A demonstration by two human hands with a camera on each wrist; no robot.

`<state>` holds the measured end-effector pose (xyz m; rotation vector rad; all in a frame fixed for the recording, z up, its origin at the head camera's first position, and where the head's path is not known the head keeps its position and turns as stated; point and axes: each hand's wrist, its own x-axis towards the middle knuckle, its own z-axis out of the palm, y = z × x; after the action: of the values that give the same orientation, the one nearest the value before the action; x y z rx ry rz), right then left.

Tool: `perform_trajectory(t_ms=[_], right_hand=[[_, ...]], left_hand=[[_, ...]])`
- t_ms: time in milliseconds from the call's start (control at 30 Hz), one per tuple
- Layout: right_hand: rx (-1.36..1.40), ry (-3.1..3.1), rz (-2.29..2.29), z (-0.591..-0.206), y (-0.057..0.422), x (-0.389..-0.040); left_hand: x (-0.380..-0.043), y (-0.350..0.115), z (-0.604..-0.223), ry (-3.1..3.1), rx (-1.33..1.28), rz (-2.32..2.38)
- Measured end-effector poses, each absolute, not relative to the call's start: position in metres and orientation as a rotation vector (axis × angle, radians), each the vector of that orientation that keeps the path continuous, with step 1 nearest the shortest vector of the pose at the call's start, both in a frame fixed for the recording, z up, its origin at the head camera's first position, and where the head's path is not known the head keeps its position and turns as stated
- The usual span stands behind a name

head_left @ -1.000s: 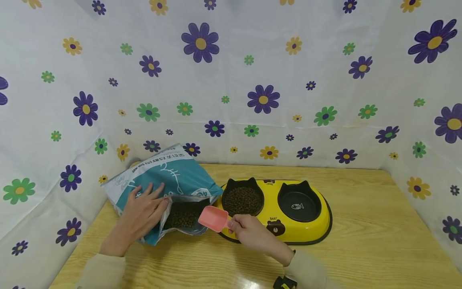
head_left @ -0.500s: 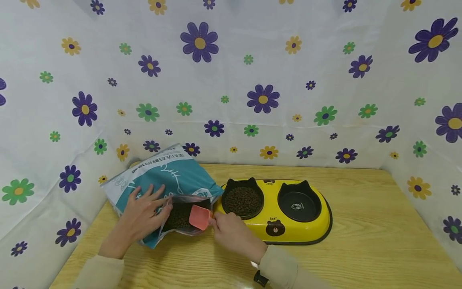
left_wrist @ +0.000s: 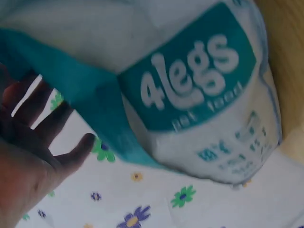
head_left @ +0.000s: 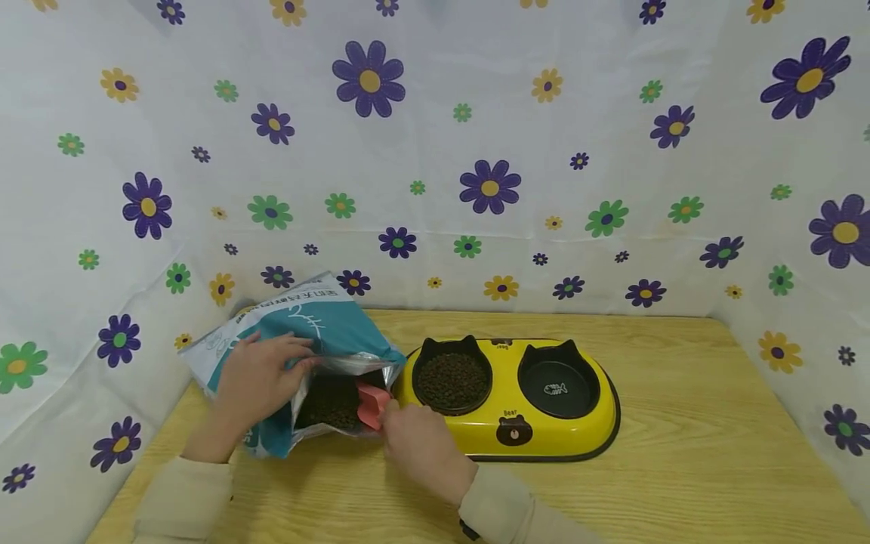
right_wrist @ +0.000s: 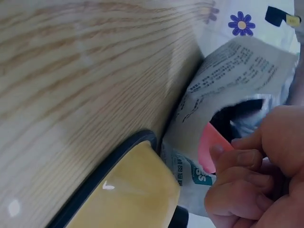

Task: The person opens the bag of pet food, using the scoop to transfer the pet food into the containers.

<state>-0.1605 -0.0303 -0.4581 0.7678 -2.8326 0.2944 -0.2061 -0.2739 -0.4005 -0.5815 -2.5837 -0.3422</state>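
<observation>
A teal and white pet food bag lies tilted on the table with its mouth agape, brown kibble showing inside. My left hand rests on the bag beside the mouth, thumb near the rim; the left wrist view shows its fingers spread against the teal side. With my right hand I grip the handle of a pink scoop, tipped on its side in the bag's mouth. In the right wrist view, the curled fingers hide most of the scoop.
Right of the bag stands a yellow double feeder with two cat-eared black bowls. Kibble fills the left bowl; a fish-bone drawing shows in the right bowl. A flowered cloth hangs behind the wooden table.
My right hand has carried the scoop leftward from beside the feeder into the bag's mouth and turned it on its side. The mouth gapes wider, its upper rim raised near my left hand.
</observation>
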Motion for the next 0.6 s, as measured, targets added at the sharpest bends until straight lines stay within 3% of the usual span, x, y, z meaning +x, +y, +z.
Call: perform_trajectory(t_ms=[600], right_hand=[[0.738,-2.678,-0.021,-0.466,-0.045,-0.155]], left_hand=[[-0.211,-0.302,-0.418,-2.882,-0.682,-0.450]])
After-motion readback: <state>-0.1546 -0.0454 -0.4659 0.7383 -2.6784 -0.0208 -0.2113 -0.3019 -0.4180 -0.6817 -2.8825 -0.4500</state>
